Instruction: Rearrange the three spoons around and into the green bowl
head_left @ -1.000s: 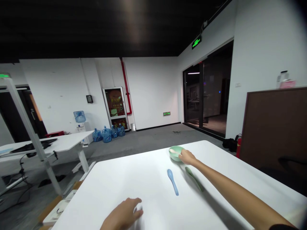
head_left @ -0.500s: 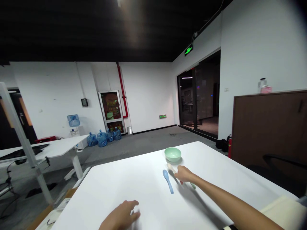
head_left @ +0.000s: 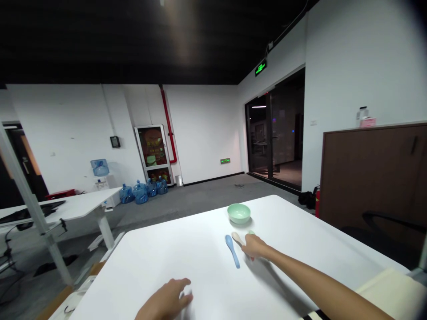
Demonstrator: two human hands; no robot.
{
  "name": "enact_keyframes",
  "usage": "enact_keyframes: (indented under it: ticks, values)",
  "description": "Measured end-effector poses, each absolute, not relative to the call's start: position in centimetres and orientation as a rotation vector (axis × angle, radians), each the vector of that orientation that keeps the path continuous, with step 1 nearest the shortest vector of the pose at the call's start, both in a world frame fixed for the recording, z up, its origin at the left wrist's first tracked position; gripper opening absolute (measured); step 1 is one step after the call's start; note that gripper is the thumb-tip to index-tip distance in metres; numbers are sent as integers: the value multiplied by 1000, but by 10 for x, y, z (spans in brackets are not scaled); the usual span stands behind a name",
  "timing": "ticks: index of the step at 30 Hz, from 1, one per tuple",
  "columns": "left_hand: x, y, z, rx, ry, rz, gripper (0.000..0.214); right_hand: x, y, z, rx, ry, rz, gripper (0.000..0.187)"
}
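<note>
My right hand (head_left: 255,246) is closed over the handle of a cream spoon (head_left: 237,238), whose bowl end points toward the far side of the table. Low down, the spoon looks to be at the white tabletop; my fingers hide most of its handle. A pale green spoon tip (head_left: 251,232) shows just behind my knuckles, the rest being covered by the hand. To the left lies a blue spoon (head_left: 232,251), roughly parallel to the cream one. Beyond them stands a light green bowl (head_left: 239,214). My left hand (head_left: 167,298) hovers near the front, fingers apart, holding nothing.
The white table (head_left: 160,253) has its far edge just behind the bowl. Another white desk (head_left: 90,202) stands at left, with blue water bottles (head_left: 140,193) on the floor past it. A brown cabinet (head_left: 367,178) and a dark chair (head_left: 383,222) are at right.
The cream spoon has come down from slightly above the table to about its surface, with my right hand lowering along with it. My left hand has barely moved.
</note>
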State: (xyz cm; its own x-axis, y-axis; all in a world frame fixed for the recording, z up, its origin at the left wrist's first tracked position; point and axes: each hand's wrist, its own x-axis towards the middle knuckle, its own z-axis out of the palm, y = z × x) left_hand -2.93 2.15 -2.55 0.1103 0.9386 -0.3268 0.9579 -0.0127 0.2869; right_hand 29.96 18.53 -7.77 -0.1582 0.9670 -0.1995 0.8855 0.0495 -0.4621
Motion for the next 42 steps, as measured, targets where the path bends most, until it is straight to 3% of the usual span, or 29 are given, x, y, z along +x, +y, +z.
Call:
enact_keyframes:
  ticks: [33, 37, 42]
  values:
    - [-25, 20, -18, 1952, 1842, -97, 56, 290, 183, -88, -1934, -2305, 733, 5]
    - [-26, 19, -18, 1951, 1840, -90, 54, 291, 181, -85, -1948, -2315, 715, 9]
    - [-26, 18, -19, 1967, 1839, -83, 54, 285, 180, -74, -1914, -2305, 418, 21]
